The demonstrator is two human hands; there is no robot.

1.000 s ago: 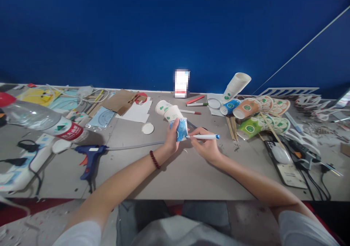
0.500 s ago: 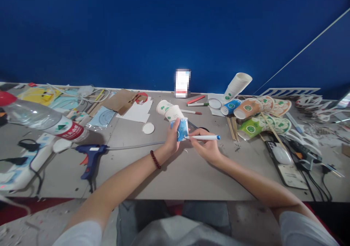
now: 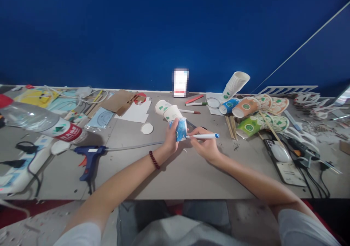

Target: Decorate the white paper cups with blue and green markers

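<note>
Left hand [image 3: 171, 138]: gripping the blue-printed paper [image 3: 181, 131] over the middle of the table, thumb lying along its edge.
Right hand [image 3: 206, 147]: pinching a white pen [image 3: 202, 136], its tip pointing at the paper's lower right corner; from here I can't tell whether they are touching.
White cups [image 3: 162, 106]: two, overlapping just beyond the paper.
Round disc [image 3: 147, 128]: lying left of the paper.
Glue gun [image 3: 91, 156]: resting farther left, near a plastic bottle [image 3: 49, 124].
Printed cups [image 3: 245, 106]: lying to the right, beside a tilting cup stack [image 3: 235, 85].
</note>
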